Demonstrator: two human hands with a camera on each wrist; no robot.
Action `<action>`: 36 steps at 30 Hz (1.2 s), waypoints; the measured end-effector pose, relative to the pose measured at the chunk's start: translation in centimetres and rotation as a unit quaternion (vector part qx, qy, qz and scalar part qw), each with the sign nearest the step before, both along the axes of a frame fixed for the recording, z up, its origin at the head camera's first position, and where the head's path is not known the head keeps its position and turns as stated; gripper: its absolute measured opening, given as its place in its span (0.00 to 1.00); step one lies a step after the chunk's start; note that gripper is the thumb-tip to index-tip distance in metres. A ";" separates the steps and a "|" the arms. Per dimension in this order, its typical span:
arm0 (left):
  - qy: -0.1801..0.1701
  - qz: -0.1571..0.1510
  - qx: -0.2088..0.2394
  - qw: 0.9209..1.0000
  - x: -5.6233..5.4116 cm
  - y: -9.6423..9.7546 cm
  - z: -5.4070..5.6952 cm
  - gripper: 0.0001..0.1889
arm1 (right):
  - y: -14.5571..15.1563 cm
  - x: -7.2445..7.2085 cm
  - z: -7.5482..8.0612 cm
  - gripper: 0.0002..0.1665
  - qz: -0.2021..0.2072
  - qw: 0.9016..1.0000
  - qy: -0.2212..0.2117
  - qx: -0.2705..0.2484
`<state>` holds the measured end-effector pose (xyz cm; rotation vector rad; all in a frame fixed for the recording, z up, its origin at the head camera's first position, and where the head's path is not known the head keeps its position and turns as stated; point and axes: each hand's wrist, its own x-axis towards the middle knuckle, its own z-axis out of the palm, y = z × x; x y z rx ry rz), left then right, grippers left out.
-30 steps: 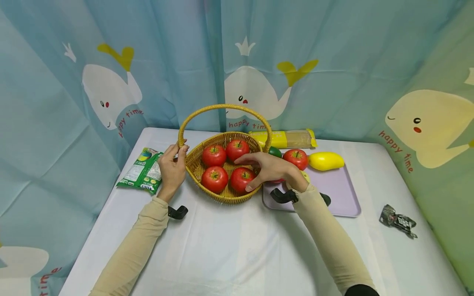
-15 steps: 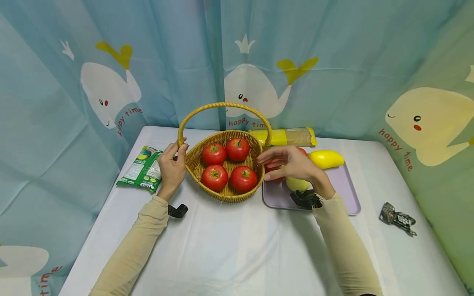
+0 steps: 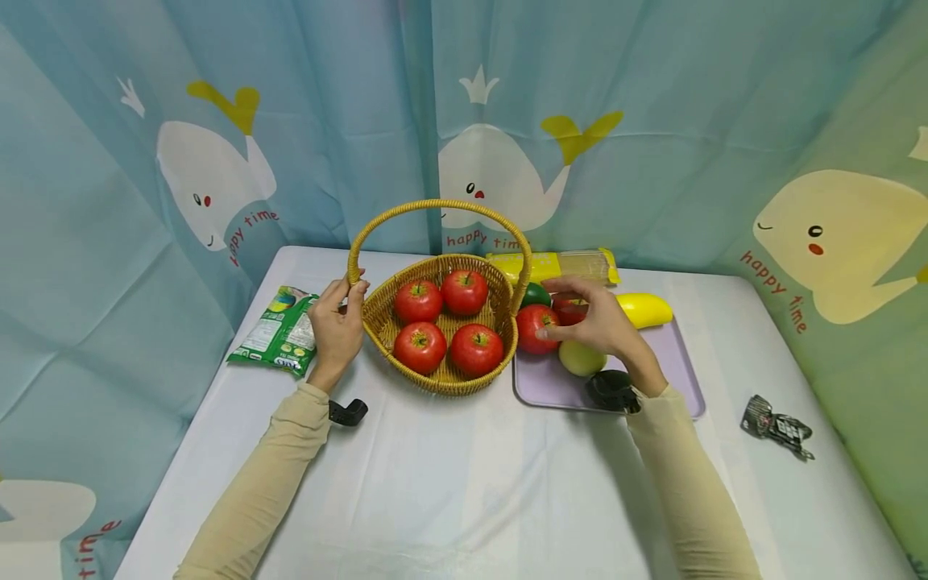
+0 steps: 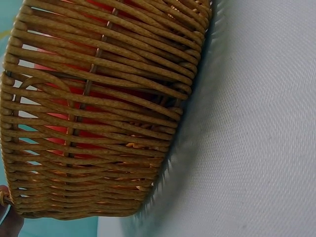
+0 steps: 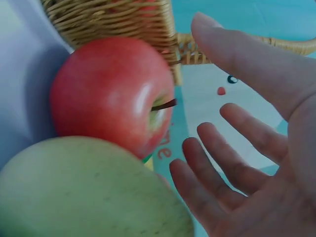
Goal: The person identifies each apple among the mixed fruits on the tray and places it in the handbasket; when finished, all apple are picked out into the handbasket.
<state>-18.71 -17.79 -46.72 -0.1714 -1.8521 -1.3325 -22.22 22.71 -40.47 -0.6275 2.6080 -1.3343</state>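
My left hand (image 3: 337, 330) pinches the yellow wicker basket (image 3: 453, 387) where its arched handle meets the left rim. The basket holds several red apples (image 3: 476, 350). In the left wrist view the woven wall (image 4: 98, 113) fills much of the frame, with a fingertip (image 4: 11, 223) at its lower left. Over the lilac tray (image 3: 544, 395) hovers my right hand (image 3: 605, 322), fingers spread and nothing held. Beneath and beside it lie a red apple (image 5: 108, 94) and a pale green fruit (image 5: 89, 192). Another red apple (image 3: 569, 308) is partly hidden behind the fingers.
A yellow mango (image 3: 644, 310) and a dark green item (image 3: 535, 295) lie on the tray. Behind it is a yellow noodle packet (image 3: 573, 267). A green snack bag (image 3: 279, 334) lies left, a small black packet (image 3: 776, 427) right. A curtain borders the table.
My right hand has moved right, out of the basket and over to the tray, with its fingers apart. The left hand and the basket have stayed in place.
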 end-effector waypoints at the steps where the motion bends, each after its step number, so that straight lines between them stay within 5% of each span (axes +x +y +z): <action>1: 0.001 0.003 -0.001 1.000 0.0 0.1 0.0 0.10 | 0.1 0.0 -0.1 0.46 -0.001 1.000 -0.003 0.008; 13: 0.000 0.007 -0.003 1.000 0.0 0.0 -0.1 0.10 | -0.3 -0.2 -1.5 0.50 0.020 0.994 0.043 0.103; 27: 0.002 -0.005 0.000 1.000 0.0 -0.2 0.0 0.10 | -0.9 -0.1 -1.6 0.54 0.009 0.987 0.039 0.155; 36: 0.009 -0.007 0.001 1.000 1.3 0.9 2.2 0.09 | -1.1 -0.3 -1.8 0.55 0.008 0.980 0.064 0.190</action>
